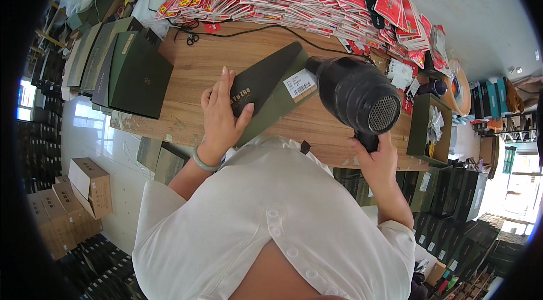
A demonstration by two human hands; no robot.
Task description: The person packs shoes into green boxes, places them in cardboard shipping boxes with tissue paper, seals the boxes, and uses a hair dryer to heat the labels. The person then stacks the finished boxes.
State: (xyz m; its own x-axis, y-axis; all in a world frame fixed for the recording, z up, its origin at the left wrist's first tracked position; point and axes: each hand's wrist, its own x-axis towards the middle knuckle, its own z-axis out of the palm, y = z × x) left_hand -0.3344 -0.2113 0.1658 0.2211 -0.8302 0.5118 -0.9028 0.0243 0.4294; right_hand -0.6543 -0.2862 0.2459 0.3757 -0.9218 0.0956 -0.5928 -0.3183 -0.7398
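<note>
A dark green shoe box [270, 76] lies slanted on the wooden table in front of me. Its side carries a white barcode label [299, 83]. My left hand [222, 112], with a pale green bangle at the wrist, rests against the box's near left end. Its fingers are stretched out and the thumb is spread apart, lying on the dark face. In my right hand [378, 156] is the handle of a black hair dryer [355, 93]. The dryer's nozzle points left, close to the labelled side; whether it touches is hard to tell.
Red printed cards [305, 3] are heaped along the table's back edge. A black cord [266, 29] crosses the wooden table [192, 62]. Green boxes [136, 74] stand at the left, with scissors [192, 39] behind. An open box [421, 130] sits right; cartons [90, 187] are on the floor.
</note>
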